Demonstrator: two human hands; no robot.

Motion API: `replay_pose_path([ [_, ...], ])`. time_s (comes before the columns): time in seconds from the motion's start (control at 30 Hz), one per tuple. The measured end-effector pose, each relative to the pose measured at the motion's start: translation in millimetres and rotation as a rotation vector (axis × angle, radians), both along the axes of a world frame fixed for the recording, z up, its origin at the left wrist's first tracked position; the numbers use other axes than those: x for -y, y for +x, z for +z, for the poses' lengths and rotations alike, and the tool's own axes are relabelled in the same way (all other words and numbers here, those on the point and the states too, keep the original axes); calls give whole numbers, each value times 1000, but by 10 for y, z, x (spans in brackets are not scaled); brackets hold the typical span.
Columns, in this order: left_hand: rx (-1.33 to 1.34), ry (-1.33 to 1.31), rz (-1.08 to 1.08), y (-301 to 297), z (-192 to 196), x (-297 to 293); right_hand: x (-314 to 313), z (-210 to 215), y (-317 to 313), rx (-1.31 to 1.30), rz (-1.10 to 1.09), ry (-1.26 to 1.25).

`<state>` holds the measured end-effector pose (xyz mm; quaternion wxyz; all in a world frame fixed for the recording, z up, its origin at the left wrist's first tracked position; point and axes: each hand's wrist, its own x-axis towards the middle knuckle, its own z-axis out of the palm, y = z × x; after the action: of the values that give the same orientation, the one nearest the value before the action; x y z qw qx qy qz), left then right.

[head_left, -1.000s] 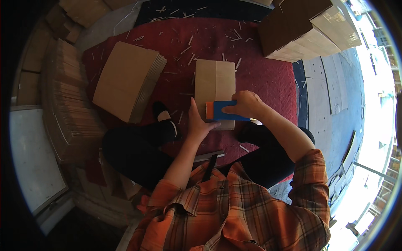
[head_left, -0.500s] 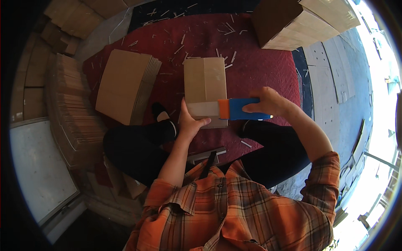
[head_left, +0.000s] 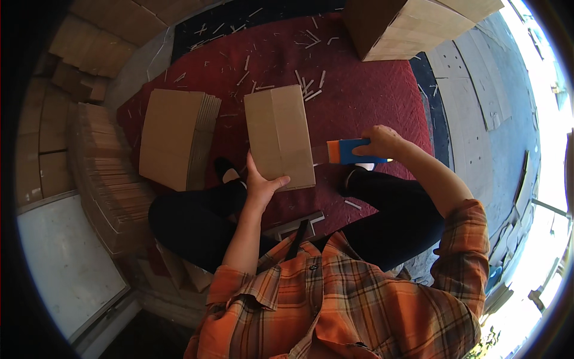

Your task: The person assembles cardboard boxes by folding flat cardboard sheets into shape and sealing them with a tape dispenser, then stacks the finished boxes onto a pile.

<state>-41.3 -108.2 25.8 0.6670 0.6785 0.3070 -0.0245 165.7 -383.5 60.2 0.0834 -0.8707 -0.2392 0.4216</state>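
Left hand: the left hand (head_left: 263, 185) grips the near edge of a flat folded cardboard box (head_left: 279, 136); the thumb lies curled over the top face at the lower right corner and the remaining fingers sit underneath, out of sight.

Right hand: the right hand (head_left: 381, 142) is closed around the blue body of a tape dispenser (head_left: 348, 152), fingers wrapped over its top and the knuckles turned toward the camera.

Tape dispenser: blue with an orange front piece, held level just beside the right edge of the cardboard box; a strip of pale tape seems to run from the orange end to that edge, though whether it touches cannot be told.

Cardboard box: tan, rectangular, with a crease running down its length; it lies tilted slightly over the red blanket (head_left: 371, 90), its near end raised in the left hand above the person's knees.

Stack of flat boxes: a stack of flat boxes (head_left: 173, 137) rests on the red blanket just left of the held box, apart from both hands.

Large carton: a large carton (head_left: 406, 27) stands at the far right corner of the blanket, well apart from the hands.

Blanket litter: small pale paper strips (head_left: 308, 81) lie scattered across the blanket beyond the held box.

Person: seated, in dark trousers and an orange plaid shirt (head_left: 359, 299).
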Motion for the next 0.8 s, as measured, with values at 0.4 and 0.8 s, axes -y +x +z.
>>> replay_pose_path([
  [0.4, -29, 40, 14, -30, -39, -27, -885, -47, -83, 7, 58, -103],
  [0.8, -254, -104, 160, 100, -182, -341, -1071, -423, -356, 373, -206, -80],
])
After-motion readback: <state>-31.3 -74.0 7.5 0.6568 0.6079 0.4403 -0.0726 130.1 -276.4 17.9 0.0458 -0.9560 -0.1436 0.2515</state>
